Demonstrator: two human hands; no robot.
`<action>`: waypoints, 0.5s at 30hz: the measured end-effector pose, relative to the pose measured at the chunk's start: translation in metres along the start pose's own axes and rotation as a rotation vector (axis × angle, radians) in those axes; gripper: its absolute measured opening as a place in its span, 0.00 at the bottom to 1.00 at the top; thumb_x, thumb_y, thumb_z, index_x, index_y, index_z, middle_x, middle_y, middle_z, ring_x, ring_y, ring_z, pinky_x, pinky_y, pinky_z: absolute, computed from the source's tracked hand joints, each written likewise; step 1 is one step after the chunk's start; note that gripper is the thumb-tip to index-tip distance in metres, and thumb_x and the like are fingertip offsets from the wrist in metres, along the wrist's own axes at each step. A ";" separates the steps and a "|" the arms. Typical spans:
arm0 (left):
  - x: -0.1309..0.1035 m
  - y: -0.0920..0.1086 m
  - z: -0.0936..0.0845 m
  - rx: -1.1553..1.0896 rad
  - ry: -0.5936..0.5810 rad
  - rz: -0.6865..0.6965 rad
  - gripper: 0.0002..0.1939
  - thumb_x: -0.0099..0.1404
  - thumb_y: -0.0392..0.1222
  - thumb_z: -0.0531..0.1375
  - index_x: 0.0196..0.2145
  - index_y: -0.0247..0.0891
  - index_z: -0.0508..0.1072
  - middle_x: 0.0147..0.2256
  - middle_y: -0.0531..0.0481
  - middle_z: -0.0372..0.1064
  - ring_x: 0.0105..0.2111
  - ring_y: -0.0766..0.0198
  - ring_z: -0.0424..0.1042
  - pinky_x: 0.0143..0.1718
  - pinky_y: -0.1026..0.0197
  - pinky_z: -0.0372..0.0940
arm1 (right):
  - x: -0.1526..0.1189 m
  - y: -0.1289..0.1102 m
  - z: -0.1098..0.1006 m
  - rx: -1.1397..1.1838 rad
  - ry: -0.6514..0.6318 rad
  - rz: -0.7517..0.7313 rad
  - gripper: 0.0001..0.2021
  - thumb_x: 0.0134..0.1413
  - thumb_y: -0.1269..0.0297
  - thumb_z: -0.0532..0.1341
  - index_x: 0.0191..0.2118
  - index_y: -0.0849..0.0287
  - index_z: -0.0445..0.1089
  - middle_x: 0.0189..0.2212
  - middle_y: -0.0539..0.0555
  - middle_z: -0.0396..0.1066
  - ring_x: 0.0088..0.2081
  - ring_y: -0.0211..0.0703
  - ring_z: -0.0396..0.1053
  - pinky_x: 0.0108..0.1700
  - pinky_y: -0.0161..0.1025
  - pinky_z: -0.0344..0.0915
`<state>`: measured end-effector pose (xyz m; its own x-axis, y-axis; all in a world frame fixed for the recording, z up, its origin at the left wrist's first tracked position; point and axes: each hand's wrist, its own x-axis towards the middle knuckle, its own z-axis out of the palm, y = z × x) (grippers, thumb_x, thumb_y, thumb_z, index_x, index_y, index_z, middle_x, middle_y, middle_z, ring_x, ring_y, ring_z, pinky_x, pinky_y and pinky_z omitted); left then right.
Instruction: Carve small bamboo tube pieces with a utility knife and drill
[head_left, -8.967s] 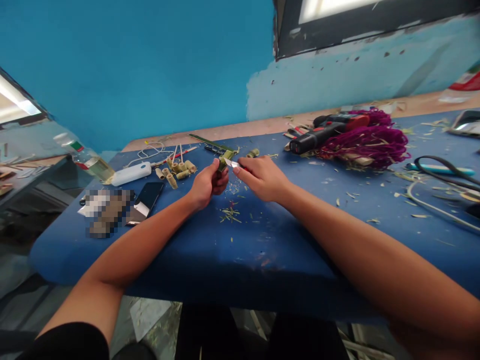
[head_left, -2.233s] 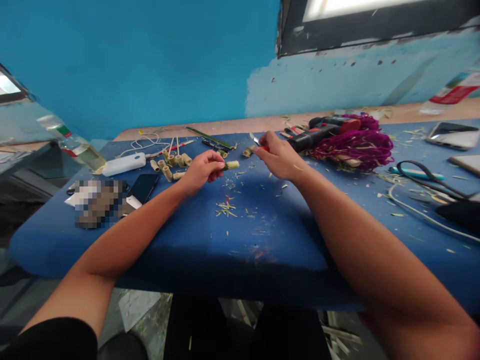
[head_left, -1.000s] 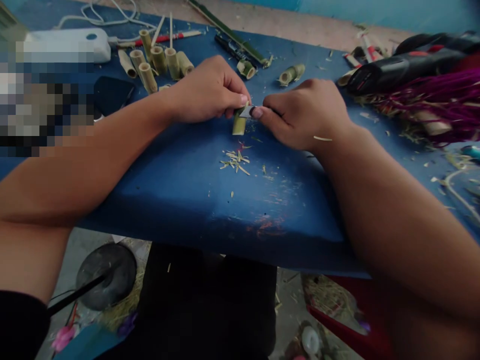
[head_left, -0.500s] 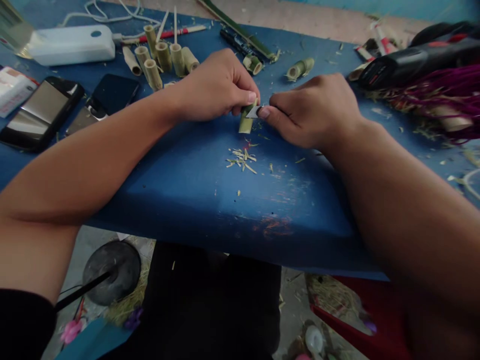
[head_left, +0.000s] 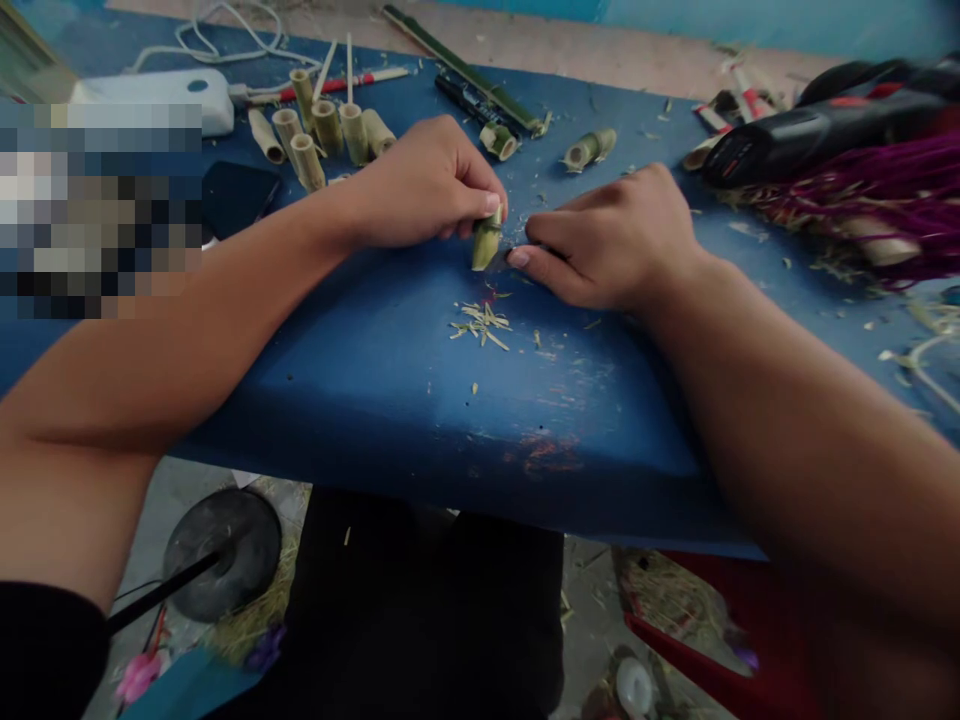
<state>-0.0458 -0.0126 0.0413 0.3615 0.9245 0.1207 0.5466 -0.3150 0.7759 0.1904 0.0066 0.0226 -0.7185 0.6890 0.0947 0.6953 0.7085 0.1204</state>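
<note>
Pinched between the thumb and fingers of my left hand (head_left: pixel 442 190) is a short green bamboo piece (head_left: pixel 487 248), tilted with its lower end toward me over the blue table (head_left: pixel 375 370). My right hand (head_left: pixel 611 240) is closed just to the right of it, gripping a small knife (head_left: pixel 499 262). Only a faint bit of its blade shows beside the bamboo; the handle is hidden in my fingers. Thin bamboo shavings (head_left: pixel 481 326) lie in a small heap below the piece. Further back, a loose bamboo tube (head_left: pixel 590 150) rests on its side.
Several cut bamboo tubes (head_left: pixel 327 126) stand at the back left near a white power bank-like box (head_left: pixel 217 100) with a cable. A dark green bamboo strip (head_left: pixel 457 65) lies behind my hands. At right are a black power tool (head_left: pixel 780 135) and purple strands (head_left: pixel 870 190).
The knife blade has slid down toward the bamboo's lower end, with my right hand moving slightly toward me. My left hand has tilted the bamboo piece. Part of the left side is now pixelated.
</note>
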 end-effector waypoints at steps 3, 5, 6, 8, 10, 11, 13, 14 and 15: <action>-0.002 0.002 0.000 0.064 -0.004 0.038 0.14 0.68 0.26 0.62 0.30 0.33 0.88 0.18 0.57 0.67 0.23 0.72 0.65 0.33 0.65 0.58 | -0.001 -0.003 -0.006 0.030 0.040 0.096 0.34 0.75 0.34 0.41 0.42 0.51 0.77 0.33 0.62 0.77 0.38 0.57 0.73 0.39 0.50 0.54; -0.002 0.002 0.000 0.093 0.003 0.044 0.15 0.68 0.27 0.62 0.29 0.33 0.88 0.18 0.57 0.66 0.24 0.71 0.65 0.33 0.65 0.57 | -0.001 -0.006 -0.009 0.067 0.060 0.124 0.33 0.74 0.33 0.42 0.45 0.49 0.77 0.35 0.61 0.78 0.39 0.58 0.72 0.39 0.50 0.54; -0.002 0.002 0.000 0.096 0.006 0.043 0.15 0.68 0.27 0.62 0.29 0.33 0.88 0.18 0.57 0.66 0.24 0.71 0.65 0.33 0.65 0.57 | 0.000 -0.006 -0.010 0.094 0.062 0.124 0.31 0.74 0.33 0.43 0.45 0.48 0.76 0.35 0.60 0.78 0.40 0.58 0.71 0.40 0.50 0.54; -0.002 0.002 0.001 0.086 0.010 0.043 0.14 0.68 0.27 0.62 0.30 0.33 0.88 0.19 0.57 0.66 0.24 0.71 0.64 0.32 0.65 0.57 | 0.001 -0.007 -0.010 0.127 0.053 0.115 0.30 0.74 0.33 0.45 0.43 0.48 0.75 0.35 0.60 0.77 0.41 0.58 0.71 0.40 0.50 0.53; -0.002 0.003 0.001 0.078 0.006 0.040 0.14 0.68 0.28 0.62 0.30 0.32 0.88 0.20 0.56 0.67 0.23 0.72 0.64 0.31 0.65 0.58 | 0.002 -0.006 -0.009 0.103 0.041 0.097 0.29 0.75 0.35 0.45 0.39 0.50 0.73 0.36 0.60 0.77 0.40 0.56 0.70 0.38 0.50 0.50; -0.002 0.003 0.001 0.080 0.008 0.033 0.14 0.68 0.28 0.63 0.30 0.33 0.88 0.20 0.56 0.68 0.23 0.72 0.64 0.31 0.65 0.58 | 0.003 -0.005 -0.008 0.077 0.041 0.084 0.30 0.76 0.36 0.44 0.38 0.51 0.72 0.36 0.61 0.78 0.39 0.55 0.70 0.37 0.49 0.48; -0.002 0.004 0.001 0.093 0.020 0.006 0.13 0.69 0.29 0.65 0.30 0.34 0.87 0.20 0.55 0.69 0.22 0.72 0.63 0.29 0.64 0.57 | 0.003 -0.002 -0.005 0.029 0.052 0.058 0.31 0.77 0.38 0.42 0.36 0.53 0.70 0.37 0.61 0.79 0.37 0.52 0.68 0.36 0.49 0.44; -0.002 0.004 0.001 0.097 0.027 -0.002 0.13 0.70 0.30 0.66 0.29 0.35 0.87 0.20 0.55 0.69 0.22 0.73 0.63 0.28 0.64 0.56 | 0.004 -0.001 -0.004 0.017 0.053 0.039 0.31 0.78 0.38 0.41 0.35 0.53 0.70 0.37 0.61 0.79 0.36 0.51 0.68 0.36 0.49 0.44; -0.002 0.004 0.002 0.095 0.033 -0.006 0.12 0.70 0.30 0.66 0.29 0.35 0.87 0.19 0.55 0.69 0.21 0.72 0.63 0.28 0.64 0.56 | 0.004 0.000 -0.003 0.010 0.049 0.016 0.31 0.78 0.38 0.41 0.35 0.53 0.69 0.37 0.60 0.79 0.36 0.50 0.67 0.36 0.49 0.43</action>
<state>-0.0433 -0.0162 0.0430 0.3337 0.9326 0.1375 0.6185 -0.3267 0.7147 0.1879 0.0089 0.0261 -0.7072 0.6920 0.1450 0.7065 0.6993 0.1082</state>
